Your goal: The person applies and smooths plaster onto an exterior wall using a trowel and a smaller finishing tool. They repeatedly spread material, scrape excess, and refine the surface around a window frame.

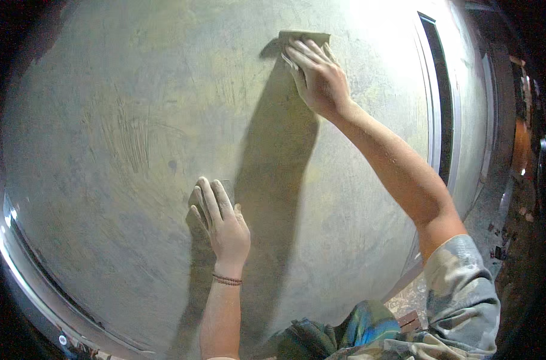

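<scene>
At upper centre my right hand (321, 78) presses a flat khaki abrasive-looking pad (303, 35) against a mottled grey-green plastered wall (105, 72), its fingers laid over the pad. Lower and further left, my left hand (225, 231), dusty and with a beaded bracelet (227, 279) at the wrist, rests its long fingers on a thin grey sheet (228, 187) against the same wall. The sheet is mostly hidden under those fingers. Both arms cast long shadows on the plaster, which has scratched streaks left of centre.
A tall, narrow dark opening with a pale metal frame (434, 90) stands at the right. A metal edge (30, 258) curves along the lower left rim. Cluttered dim surroundings lie beyond the wall at far right. My clothed knee (369, 324) shows at the bottom.
</scene>
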Demonstrator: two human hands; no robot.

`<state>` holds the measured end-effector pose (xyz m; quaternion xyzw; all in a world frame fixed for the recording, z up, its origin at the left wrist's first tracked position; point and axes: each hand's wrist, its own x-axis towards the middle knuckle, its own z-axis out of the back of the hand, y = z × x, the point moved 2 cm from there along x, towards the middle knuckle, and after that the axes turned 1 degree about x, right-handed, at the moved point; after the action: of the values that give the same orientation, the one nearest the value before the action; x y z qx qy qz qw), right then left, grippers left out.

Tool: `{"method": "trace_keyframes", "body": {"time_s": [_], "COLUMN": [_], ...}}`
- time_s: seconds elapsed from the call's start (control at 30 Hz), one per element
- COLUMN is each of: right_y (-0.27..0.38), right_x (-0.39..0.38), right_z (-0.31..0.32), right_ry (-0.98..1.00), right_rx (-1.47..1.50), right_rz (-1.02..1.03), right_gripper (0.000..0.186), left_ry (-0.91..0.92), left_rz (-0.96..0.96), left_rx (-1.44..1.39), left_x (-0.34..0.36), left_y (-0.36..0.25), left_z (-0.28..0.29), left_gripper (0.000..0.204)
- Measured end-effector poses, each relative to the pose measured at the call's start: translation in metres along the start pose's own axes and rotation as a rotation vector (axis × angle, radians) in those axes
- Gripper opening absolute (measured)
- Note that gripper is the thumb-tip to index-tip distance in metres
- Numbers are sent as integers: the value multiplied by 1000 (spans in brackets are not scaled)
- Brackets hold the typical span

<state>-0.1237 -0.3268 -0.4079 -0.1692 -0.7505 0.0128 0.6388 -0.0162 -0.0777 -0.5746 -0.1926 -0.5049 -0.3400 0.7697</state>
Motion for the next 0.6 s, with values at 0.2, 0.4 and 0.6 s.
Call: {"method": "trace_keyframes", "body": {"time_s": [0.2, 0.4, 0.6], "right_y": [82, 5, 79], "right_x": [-79, 18, -35], "right_z": [-2, -15, -20], "right_ry": [342, 104, 301], "right_rx": [166, 40, 204], "right_rz": [564, 126, 403], "right_gripper": [43, 45, 52], "left_ry": [-11, -4, -35], "left_rz": [-33, -24, -48], "left_rx": [-38, -19, -133], "left_x": [-3, 0, -5], "left_y": [3, 2, 4], "left_z": [0, 2, 5], "left_gripper": [71, 71, 67]}}
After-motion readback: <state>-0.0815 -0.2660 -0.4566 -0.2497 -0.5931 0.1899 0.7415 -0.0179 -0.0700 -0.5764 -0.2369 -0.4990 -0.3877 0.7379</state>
